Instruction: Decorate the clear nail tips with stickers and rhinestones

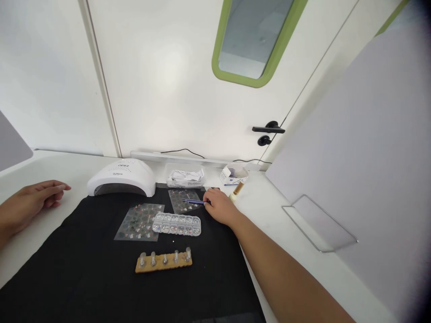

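My right hand [218,205] is closed on the back end of blue tweezers [193,201], whose tips point left over a sticker sheet [177,197]. Just below them lies a clear compartment case [177,224] of small rhinestones, overlapping a larger sticker sheet [139,222]. Nearer to me, a wooden strip [164,264] carries several clear nail tips on stands. My left hand [40,197] hovers at the far left beside the white nail lamp [123,177], fingers loosely stretched and holding nothing.
A black mat [101,278] covers much of the white table. At the back stand a clear tub [185,177] of packets and an open box [235,174]. A bottle with a gold cap [238,188] stands right of my right hand. A wire frame [319,224] juts at the right.
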`<state>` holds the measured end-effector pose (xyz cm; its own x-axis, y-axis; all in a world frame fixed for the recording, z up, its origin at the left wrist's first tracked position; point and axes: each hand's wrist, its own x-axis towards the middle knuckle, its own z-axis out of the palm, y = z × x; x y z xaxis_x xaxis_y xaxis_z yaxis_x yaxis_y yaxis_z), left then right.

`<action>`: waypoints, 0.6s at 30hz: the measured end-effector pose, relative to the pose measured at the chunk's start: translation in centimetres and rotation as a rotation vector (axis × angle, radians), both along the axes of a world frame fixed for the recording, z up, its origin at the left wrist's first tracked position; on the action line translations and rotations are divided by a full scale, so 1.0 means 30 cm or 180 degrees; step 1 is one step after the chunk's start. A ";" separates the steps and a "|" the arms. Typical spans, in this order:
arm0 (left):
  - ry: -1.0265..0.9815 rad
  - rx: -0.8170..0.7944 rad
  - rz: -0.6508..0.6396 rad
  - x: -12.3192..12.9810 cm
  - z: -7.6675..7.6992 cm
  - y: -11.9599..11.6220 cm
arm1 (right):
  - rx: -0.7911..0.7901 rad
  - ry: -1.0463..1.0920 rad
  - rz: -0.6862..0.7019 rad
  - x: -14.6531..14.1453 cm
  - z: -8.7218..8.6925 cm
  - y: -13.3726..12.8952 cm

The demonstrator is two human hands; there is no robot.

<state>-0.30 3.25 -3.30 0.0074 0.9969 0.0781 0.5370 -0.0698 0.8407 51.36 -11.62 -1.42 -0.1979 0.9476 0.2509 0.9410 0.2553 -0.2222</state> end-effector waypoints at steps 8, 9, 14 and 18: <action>-0.0317 -0.0185 0.0189 0.092 0.087 -0.076 | 0.0084 0.0017 -0.0071 -0.004 0.003 0.001; -0.0312 -0.0190 0.0199 0.097 0.093 -0.081 | 0.0064 0.0018 -0.0066 -0.004 0.001 0.002; -0.0390 -0.0232 0.0232 0.099 0.100 -0.088 | -0.0018 0.0054 -0.0060 0.000 -0.007 0.006; -0.0332 -0.0196 0.0205 0.094 0.092 -0.087 | -0.0015 0.0079 -0.0061 0.001 -0.008 0.007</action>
<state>2.53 0.65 -0.53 -0.0618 0.9980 0.0137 0.4481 0.0155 0.8938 51.38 -11.41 -1.66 -0.1733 0.9524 0.2510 0.9399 0.2360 -0.2466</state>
